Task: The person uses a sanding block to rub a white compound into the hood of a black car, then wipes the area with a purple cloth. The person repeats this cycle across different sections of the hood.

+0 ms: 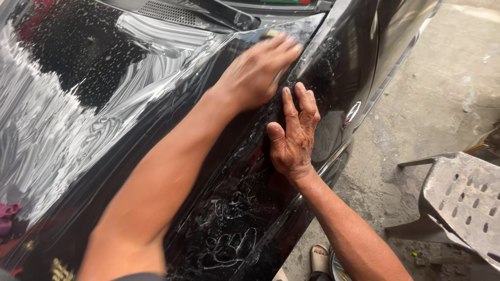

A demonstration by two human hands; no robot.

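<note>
Soapy black glossy car panel (245, 171), likely slick: left hand (258, 70) presses a barely visible yellow sponge (271, 34) flat; right hand (292, 136) beside it, splayed, holding nothing.

There are no packages and no screens. One sign-like thing shows: a small round chrome emblem (352, 113) on the black car body, just to the right of the right hand (292, 136). A narrow green strip (285, 1) with a red end lies at the top edge, above the left hand (255, 73); what it is I cannot tell.
</note>
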